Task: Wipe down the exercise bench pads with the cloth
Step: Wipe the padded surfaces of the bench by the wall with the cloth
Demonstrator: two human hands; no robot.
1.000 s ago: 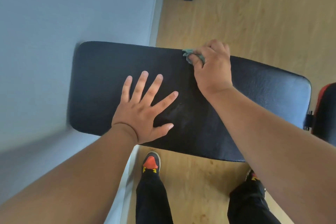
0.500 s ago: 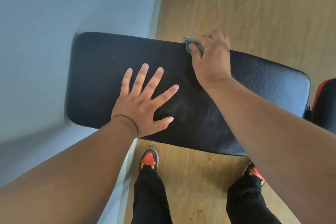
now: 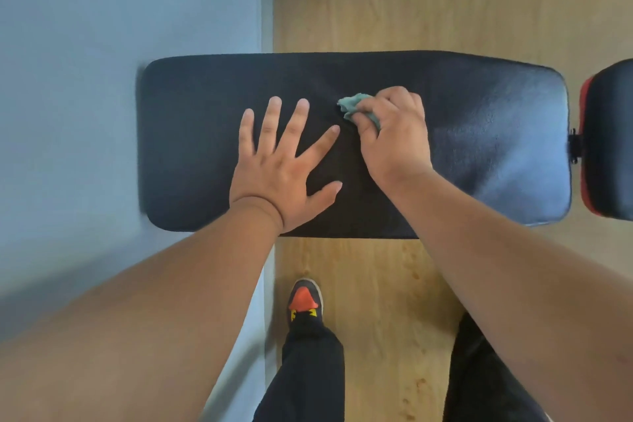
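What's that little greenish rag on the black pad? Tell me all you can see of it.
The cloth is small, teal-green and soft-looking, bunched into a crumpled wad. Most of it is hidden inside the right hand, whose curled fingers and thumb grip it; only a wrinkled corner pokes out on the left. It lies against the top of the black bench pad, near the middle, close to the fingertips of the flat left hand without touching them.

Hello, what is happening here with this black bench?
A person is wiping the black bench pad. The right hand grips a small green cloth and presses it on the middle of the pad. The left hand rests flat beside it, fingers spread. A second pad at the right edge is untouched.
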